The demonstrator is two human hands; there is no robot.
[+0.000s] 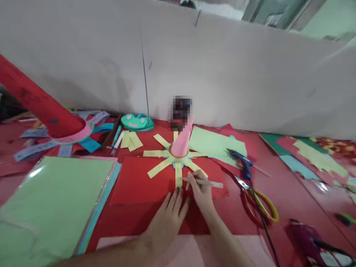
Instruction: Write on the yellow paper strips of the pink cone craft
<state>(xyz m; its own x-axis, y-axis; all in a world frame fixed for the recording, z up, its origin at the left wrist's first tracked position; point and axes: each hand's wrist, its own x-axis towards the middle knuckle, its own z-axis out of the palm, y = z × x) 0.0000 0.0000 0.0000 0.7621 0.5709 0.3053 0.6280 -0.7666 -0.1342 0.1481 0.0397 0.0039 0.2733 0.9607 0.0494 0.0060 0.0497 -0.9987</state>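
Observation:
A pink paper cone (181, 142) stands upright amid yellow paper strips (178, 175) that spread out from its base like rays. They rest on a red paper sheet (133, 185). My right hand (201, 189) grips a pale pen (213, 183), its tip at the front strip; whether it touches the paper is too fine to tell. Just left of it, my left hand (169, 209) lies flat, fingers outstretched, fingertips at the near end of that same strip.
At right lie a blue glue gun (246, 165) with its cord and yellow-and-red-handled scissors (258, 205). Green sheets (61, 196) are stacked at left, below a red tube (41, 100) with strips around its base. Green frog-face cutouts (137, 123) sit by the wall.

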